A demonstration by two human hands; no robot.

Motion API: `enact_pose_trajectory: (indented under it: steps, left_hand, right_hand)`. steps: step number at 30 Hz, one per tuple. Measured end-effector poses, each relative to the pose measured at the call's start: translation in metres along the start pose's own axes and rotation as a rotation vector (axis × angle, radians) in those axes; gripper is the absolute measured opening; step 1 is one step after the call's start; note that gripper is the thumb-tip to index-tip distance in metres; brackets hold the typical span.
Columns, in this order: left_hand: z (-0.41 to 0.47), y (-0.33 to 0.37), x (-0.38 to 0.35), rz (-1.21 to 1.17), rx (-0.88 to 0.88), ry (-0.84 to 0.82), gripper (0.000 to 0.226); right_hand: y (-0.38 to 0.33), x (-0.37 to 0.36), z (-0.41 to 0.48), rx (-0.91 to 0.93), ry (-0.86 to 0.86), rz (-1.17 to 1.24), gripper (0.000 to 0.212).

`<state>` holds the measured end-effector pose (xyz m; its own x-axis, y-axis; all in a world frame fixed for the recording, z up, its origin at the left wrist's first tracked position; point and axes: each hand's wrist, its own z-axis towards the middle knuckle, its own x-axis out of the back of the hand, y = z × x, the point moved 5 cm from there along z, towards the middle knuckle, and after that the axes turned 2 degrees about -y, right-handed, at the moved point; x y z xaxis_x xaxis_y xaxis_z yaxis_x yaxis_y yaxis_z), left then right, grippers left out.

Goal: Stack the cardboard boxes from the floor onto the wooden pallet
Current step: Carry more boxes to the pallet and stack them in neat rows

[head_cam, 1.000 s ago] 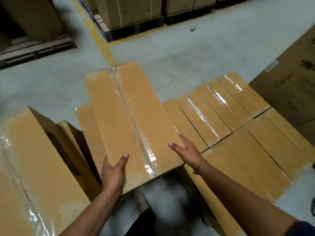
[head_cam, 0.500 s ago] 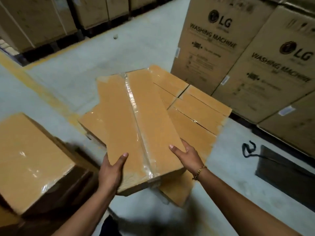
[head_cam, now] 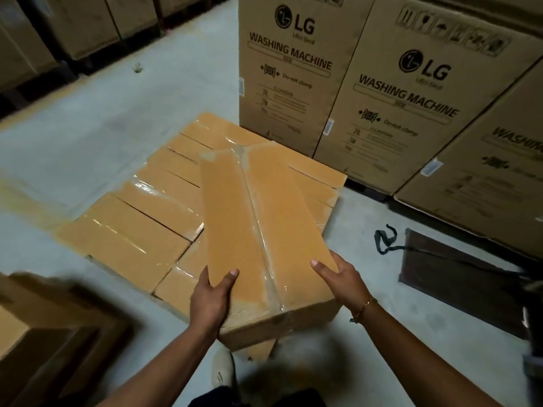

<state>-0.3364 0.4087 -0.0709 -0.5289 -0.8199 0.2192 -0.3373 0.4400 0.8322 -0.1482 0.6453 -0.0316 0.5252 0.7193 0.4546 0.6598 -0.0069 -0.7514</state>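
Note:
I hold a long tan cardboard box (head_cam: 264,224) with clear tape along its top seam. My left hand (head_cam: 210,298) grips its near left corner, thumb on top. My right hand (head_cam: 342,282) grips its near right corner. The box hangs in the air over the near right part of a flat layer of several like boxes (head_cam: 141,218) packed side by side. The wooden pallet under that layer is hidden from view.
Tall LG washing machine cartons (head_cam: 296,71) stand right behind and to the right of the layer. A dark flat board (head_cam: 458,274) and a black strap (head_cam: 385,239) lie on the floor at right. More boxes (head_cam: 44,333) sit at the near left. Palleted cartons (head_cam: 76,27) line the far left.
The view has swung right, away from the floor boxes at left. Both hands have carried the box along, and it now hangs over the layer of boxes beside the washing machine cartons.

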Motion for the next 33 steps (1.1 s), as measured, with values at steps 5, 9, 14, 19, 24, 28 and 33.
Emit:
enact_pose_trajectory:
  steps: [5, 9, 14, 19, 24, 28, 33]
  left_hand:
    - [0.009, 0.012, -0.070, 0.041, 0.006, -0.011, 0.070]
    - [0.012, 0.030, -0.146, 0.064, 0.022, 0.031, 0.064]
    - [0.017, 0.039, -0.264, 0.054, 0.065, 0.079, 0.097]
    - [0.004, 0.078, -0.350, 0.003, 0.104, 0.108, 0.072]
    - [0.028, 0.095, -0.388, -0.045, 0.122, 0.179, 0.077]
    - [0.062, 0.104, -0.401, -0.097, 0.152, 0.261, 0.087]
    - [0.124, 0.118, -0.423, -0.172, 0.185, 0.359, 0.095]
  right_hand:
    - [0.030, 0.056, 0.037, -0.017, -0.006, 0.001, 0.037]
    - [0.061, 0.117, 0.083, -0.026, -0.024, -0.011, 0.052]
    - [0.093, 0.218, 0.145, 0.004, -0.082, -0.036, 0.041]
    - [0.105, 0.300, 0.190, 0.008, -0.130, -0.077, 0.029]
    - [0.091, 0.327, 0.248, 0.047, -0.180, -0.122, 0.029]
    - [0.066, 0.326, 0.306, 0.082, -0.278, -0.198, 0.033]
    - [0.032, 0.315, 0.404, 0.124, -0.385, -0.214, 0.038]
